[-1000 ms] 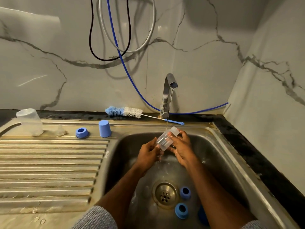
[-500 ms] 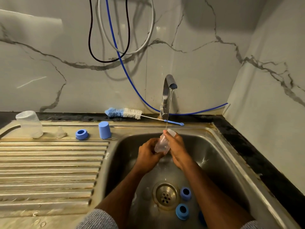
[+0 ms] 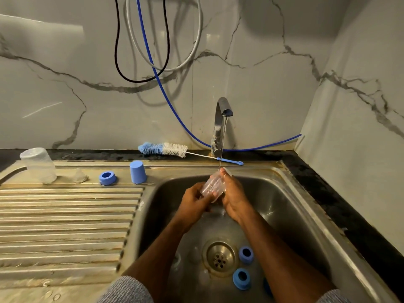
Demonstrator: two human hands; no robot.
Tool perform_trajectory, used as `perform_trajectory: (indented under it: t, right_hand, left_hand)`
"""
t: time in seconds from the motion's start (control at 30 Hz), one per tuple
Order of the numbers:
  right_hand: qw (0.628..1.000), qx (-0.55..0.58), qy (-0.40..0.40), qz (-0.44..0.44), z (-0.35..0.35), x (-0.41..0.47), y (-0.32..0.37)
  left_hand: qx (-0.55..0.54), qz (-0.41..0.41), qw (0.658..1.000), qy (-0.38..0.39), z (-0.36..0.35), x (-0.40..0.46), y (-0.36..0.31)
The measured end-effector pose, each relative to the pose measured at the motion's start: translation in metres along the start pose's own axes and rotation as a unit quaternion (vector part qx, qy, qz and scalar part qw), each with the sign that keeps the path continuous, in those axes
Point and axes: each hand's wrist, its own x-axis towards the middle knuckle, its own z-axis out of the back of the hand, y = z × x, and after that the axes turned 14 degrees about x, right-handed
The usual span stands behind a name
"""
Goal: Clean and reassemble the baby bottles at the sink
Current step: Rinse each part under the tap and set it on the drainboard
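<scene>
Over the sink basin (image 3: 284, 206), under the thin stream from the tap (image 3: 220, 119): clear baby bottle (image 3: 213, 185), tilted, gripped between both hands. Left hand (image 3: 194, 201) curled around the bottle's lower end, fingers wrapped underneath. Right hand (image 3: 232, 197) curled along its far side, a fingertip up at the top end where the water lands. Bottle's mouth and which end points up hard to make out through glare, water and fingers.

Down in the basin beside the drain (image 3: 219, 258): two blue collar rings (image 3: 246, 255) (image 3: 241, 278), close together, with a third blue piece (image 3: 267, 287) mostly hidden behind the right forearm. Faint clear shapes left of the drain, too washed out to identify.

On the drainboard (image 3: 65, 215): an inverted clear bottle (image 3: 38, 165) at far left, a clear teat (image 3: 79, 176) just beside it, then a blue ring (image 3: 107, 177) and a blue cap (image 3: 137, 172), all standing apart. Behind the sink on the dark desk (image 3: 328, 193): a bottle brush (image 3: 172, 149), handle reaching past the tap's base. Grey sleeves (image 3: 126, 290) cut off by the bottom edge.
</scene>
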Motion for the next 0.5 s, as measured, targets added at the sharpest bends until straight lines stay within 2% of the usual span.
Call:
perform_trajectory:
  t: [0.07, 0.1, 0.17, 0.23, 0.3, 0.4, 0.5]
  right_hand:
    - [0.999, -0.036, -0.029, 0.026, -0.004, 0.000, -0.004]
    - [0.998, -0.045, -0.045, 0.029, -0.006, 0.000, -0.006]
    - [0.997, -0.028, -0.061, 0.027, -0.008, -0.003, -0.007]
    - [0.999, -0.020, -0.042, 0.022, -0.007, -0.004, -0.005]
    - [1.000, -0.009, 0.016, 0.008, -0.005, -0.006, -0.001]
    - [0.989, 0.066, 0.133, -0.017, -0.002, -0.012, 0.001]
    - [0.974, 0.115, 0.190, -0.039, -0.002, -0.014, -0.001]
  left_hand:
    - [0.170, -0.072, 0.979, -0.083, -0.002, 0.002, 0.002]
    - [0.211, -0.091, 0.967, -0.114, -0.004, 0.002, 0.003]
    - [0.225, -0.084, 0.962, -0.132, -0.005, 0.003, 0.005]
    - [0.130, -0.033, 0.988, -0.077, -0.001, 0.003, 0.006]
    - [-0.068, 0.045, 0.997, 0.019, 0.003, 0.001, 0.002]
    - [-0.294, 0.137, 0.941, 0.096, 0.013, -0.001, -0.006]
    - [-0.357, 0.164, 0.908, 0.144, 0.022, -0.002, -0.009]
